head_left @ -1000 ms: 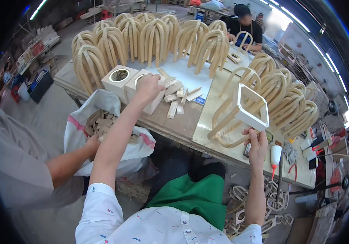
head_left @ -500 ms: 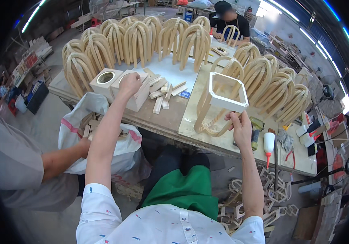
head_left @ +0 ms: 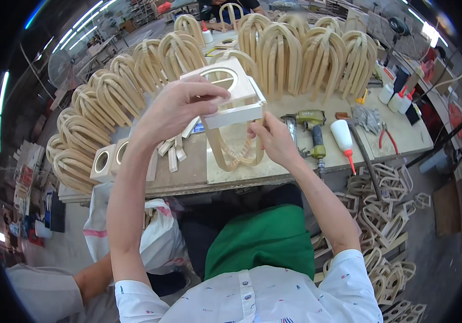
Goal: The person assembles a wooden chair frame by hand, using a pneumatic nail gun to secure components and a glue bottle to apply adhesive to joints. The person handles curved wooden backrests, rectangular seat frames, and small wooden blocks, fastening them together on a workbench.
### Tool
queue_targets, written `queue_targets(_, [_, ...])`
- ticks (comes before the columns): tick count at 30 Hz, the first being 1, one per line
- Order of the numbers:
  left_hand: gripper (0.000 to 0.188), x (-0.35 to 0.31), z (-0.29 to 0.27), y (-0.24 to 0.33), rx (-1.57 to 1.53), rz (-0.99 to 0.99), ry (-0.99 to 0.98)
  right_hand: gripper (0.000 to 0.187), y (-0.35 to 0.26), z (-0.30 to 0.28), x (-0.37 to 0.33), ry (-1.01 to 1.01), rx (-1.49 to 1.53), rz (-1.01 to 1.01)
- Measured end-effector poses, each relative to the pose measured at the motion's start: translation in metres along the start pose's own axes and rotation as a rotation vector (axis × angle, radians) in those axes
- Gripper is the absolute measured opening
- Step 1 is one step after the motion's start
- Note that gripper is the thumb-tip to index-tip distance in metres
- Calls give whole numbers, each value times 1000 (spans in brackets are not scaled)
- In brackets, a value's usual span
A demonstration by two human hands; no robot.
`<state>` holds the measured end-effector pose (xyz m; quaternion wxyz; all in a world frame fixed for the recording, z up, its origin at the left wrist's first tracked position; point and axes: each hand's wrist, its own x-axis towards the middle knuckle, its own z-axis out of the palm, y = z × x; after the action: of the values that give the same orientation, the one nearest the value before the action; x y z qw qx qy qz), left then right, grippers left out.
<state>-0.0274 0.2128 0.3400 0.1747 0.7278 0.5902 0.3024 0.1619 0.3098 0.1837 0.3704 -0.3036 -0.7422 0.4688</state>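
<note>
My left hand (head_left: 180,107) is closed on a pale square wooden plate with a round hole (head_left: 244,89), gripping its near left side. The plate is tilted above a square wooden frame (head_left: 236,114); my fingers hide part of the edge between them, and I cannot tell whether they touch. From that frame bent wooden strips (head_left: 216,148) curve down toward the tabletop. At the frame's right, my right hand (head_left: 274,139) pinches one of the strips just below the corner. Loose wooden blocks (head_left: 173,156) lie left of the frame.
Arched wooden frames (head_left: 282,54) stand in rows along the table's back. Holed square blocks (head_left: 102,164) sit at the left. On the right lie a green nail gun (head_left: 312,126), a white glue bottle (head_left: 342,135), a hammer (head_left: 365,159) and red pliers (head_left: 387,137). Another person's arm (head_left: 93,277) is lower left.
My left hand has brought a holed square plate from the blocks at left to above the square frame. My view has turned right. My right hand still holds the frame.
</note>
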Motion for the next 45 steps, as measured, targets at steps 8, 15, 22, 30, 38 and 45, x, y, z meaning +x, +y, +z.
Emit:
queue_targets(8, [28, 15, 12, -1, -1, -35, -120, 20, 1, 4, -5, 64, 13, -149])
queue_targets(15, [28, 18, 12, 4, 38, -53, -156, 20, 0, 4, -5, 65, 25, -163])
queue_targets(22, [33, 14, 17, -3, 70, -80, -160, 21, -4, 5, -8, 63, -21, -148])
queue_targets(30, [43, -4, 41, 20, 250, 58, 64, 20, -13, 21, -19, 124, -76, -211])
queue_targets(38, [36, -9, 43, 6, 110, -65, 90, 17, -18, 28, -21, 100, -116, -276])
queue_targets(45, [37, -10, 45, 5, 107, -91, 65, 18, -18, 26, -22, 78, -123, -250])
